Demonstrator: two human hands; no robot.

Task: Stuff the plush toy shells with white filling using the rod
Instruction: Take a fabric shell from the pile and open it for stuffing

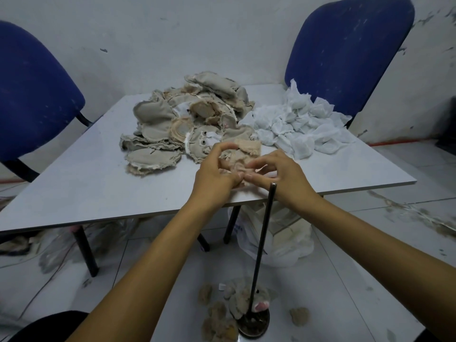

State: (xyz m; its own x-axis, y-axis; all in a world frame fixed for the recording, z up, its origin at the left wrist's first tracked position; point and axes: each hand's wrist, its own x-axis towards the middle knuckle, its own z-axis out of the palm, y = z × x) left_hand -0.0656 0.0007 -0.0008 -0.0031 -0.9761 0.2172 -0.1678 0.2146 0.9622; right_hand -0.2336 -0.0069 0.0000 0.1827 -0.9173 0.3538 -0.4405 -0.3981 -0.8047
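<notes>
Both hands hold one beige plush toy shell just above the table's near edge. My left hand pinches its left side and my right hand grips its right side, thumbs meeting in the middle. A black rod stands upright from a round base on the floor; its top reaches just under my right hand. A heap of flat inside-out shells lies behind the hands. White filling bundles are piled at the table's right rear.
The grey table has a bare left half. Two blue chairs stand behind it against the wall. Stuffed plush pieces lie on the floor around the rod's base. Plastic bags sit under the table.
</notes>
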